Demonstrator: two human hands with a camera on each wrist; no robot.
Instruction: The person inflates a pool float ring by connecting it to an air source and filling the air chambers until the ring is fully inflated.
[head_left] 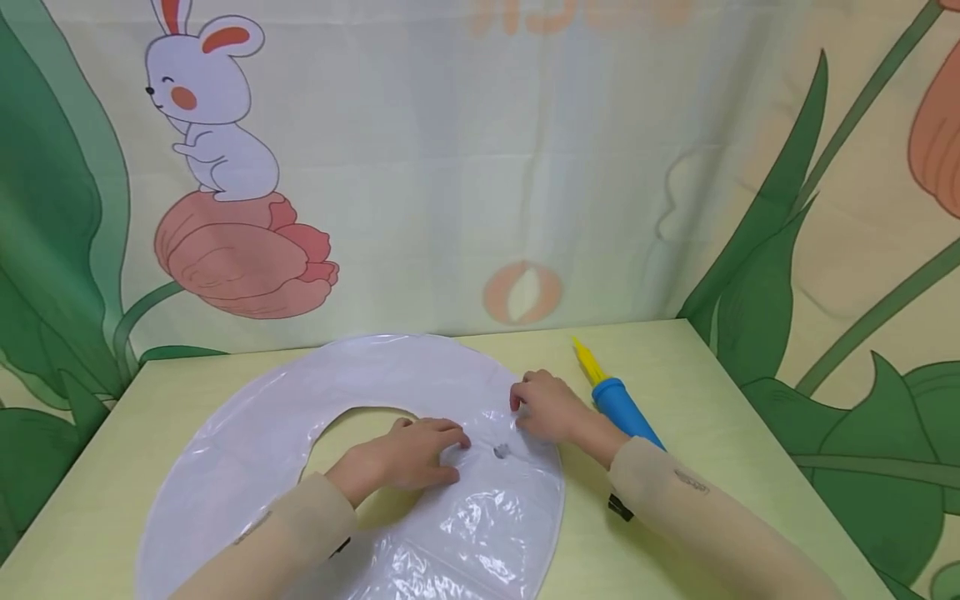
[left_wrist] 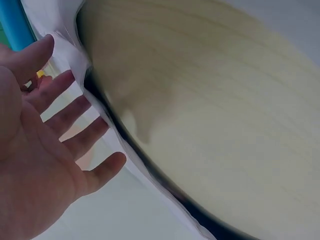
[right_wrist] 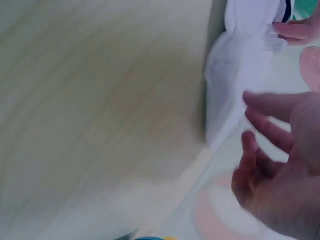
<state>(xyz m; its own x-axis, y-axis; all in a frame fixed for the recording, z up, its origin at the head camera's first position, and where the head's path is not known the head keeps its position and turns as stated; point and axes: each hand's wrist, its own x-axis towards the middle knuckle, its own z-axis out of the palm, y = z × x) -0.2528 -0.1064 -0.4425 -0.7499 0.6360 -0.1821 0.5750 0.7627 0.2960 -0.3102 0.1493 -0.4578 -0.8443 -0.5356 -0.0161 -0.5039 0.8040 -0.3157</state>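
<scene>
Ring [head_left: 225, 450] on table [head_left: 675, 383] | left hand [head_left: 416, 454], right hand [head_left: 553, 410] near valve [head_left: 501, 451]

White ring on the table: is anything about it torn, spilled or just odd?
I see no spill or obvious tear. The white ring does look slack and creased around the small clear nub, perhaps because it isn't full of air. The blue pump beside it on the table looks unremarkable.

White ring [head_left: 405, 371] cut off at head view's bottom edge; blue pump [head_left: 627, 412] partly hidden by right sleeve [head_left: 720, 521]; print [head_left: 691, 481] illegible.
</scene>
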